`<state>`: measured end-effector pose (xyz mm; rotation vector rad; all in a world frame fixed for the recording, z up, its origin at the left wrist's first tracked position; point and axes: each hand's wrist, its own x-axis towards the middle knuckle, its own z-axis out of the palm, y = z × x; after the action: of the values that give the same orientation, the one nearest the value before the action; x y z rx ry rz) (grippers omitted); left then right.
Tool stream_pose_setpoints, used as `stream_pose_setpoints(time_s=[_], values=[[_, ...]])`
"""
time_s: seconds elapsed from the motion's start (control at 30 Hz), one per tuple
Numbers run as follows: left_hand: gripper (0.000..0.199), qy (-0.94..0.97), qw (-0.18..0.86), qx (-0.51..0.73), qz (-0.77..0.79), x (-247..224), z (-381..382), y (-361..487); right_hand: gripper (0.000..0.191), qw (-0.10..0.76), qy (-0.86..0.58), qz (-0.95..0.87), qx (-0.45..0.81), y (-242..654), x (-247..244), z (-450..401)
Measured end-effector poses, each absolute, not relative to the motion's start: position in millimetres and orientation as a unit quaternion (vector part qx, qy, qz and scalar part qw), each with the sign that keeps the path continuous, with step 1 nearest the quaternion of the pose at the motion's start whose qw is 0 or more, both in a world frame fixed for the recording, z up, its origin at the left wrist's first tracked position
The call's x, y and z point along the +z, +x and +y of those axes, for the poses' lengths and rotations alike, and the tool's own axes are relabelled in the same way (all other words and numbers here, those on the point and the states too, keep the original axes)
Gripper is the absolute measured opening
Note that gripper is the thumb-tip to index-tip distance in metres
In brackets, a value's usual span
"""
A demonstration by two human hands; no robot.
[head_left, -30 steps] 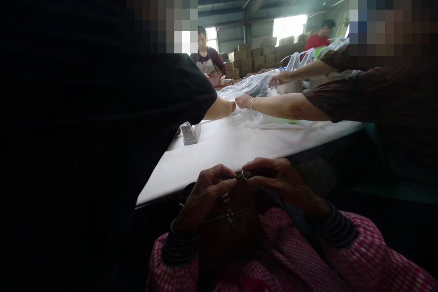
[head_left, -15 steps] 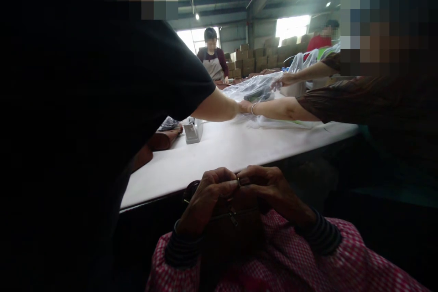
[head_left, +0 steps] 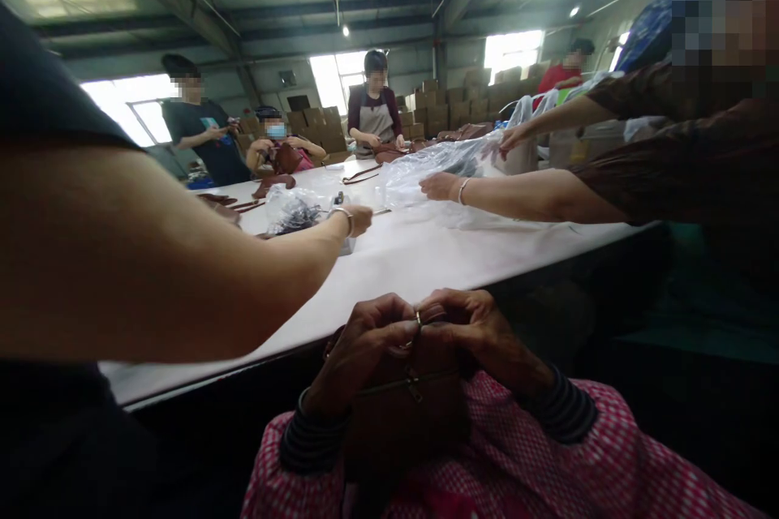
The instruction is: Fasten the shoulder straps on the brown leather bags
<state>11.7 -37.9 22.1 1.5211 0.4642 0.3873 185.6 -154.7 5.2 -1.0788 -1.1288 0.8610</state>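
Observation:
A dark brown bag (head_left: 405,430) rests on my lap, its zipper pull (head_left: 415,386) hanging at the front. Over the bag's top edge, both hands meet at a small metal ring (head_left: 419,319). My left hand (head_left: 365,345) is closed, pinching the ring between thumb and fingers. Beside it, my right hand (head_left: 480,332) is closed on a brown strap (head_left: 433,313) that reaches the ring. Fingers hide part of the ring and strap end.
Ahead stands a white table (head_left: 395,251). A co-worker's arm (head_left: 243,276) crosses it from the left; another person's hands (head_left: 447,186) hold clear plastic sheeting (head_left: 414,178) on the right. Brown bags (head_left: 286,158), people and stacked boxes (head_left: 438,107) are farther back.
The co-worker on the left has moved back leftward, uncovering more of the table and people behind. My hands stay at the ring and strap, with the ring now more upright.

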Motion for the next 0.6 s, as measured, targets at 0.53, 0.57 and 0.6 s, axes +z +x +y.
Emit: stream_pose_setpoints(time_s=[0.53, 0.57, 0.6], values=[[0.036, 0.734, 0.645, 0.168, 0.128, 33.3, -39.6, 4.3, 0.039, 0.629, -0.392, -0.454, 0.495, 191.6, 3.6, -154.2], [0.032, 0.741, 0.635, 0.174, 0.134, 33.5, -40.7, 7.7, 0.039, 0.621, -0.391, -0.460, 0.499, 191.4, 5.6, -154.0], [0.029, 0.743, 0.629, 0.182, 0.138, 33.7, -41.7, 11.0, 0.041, 0.615, -0.388, -0.463, 0.507, 191.5, 7.9, -154.1]])
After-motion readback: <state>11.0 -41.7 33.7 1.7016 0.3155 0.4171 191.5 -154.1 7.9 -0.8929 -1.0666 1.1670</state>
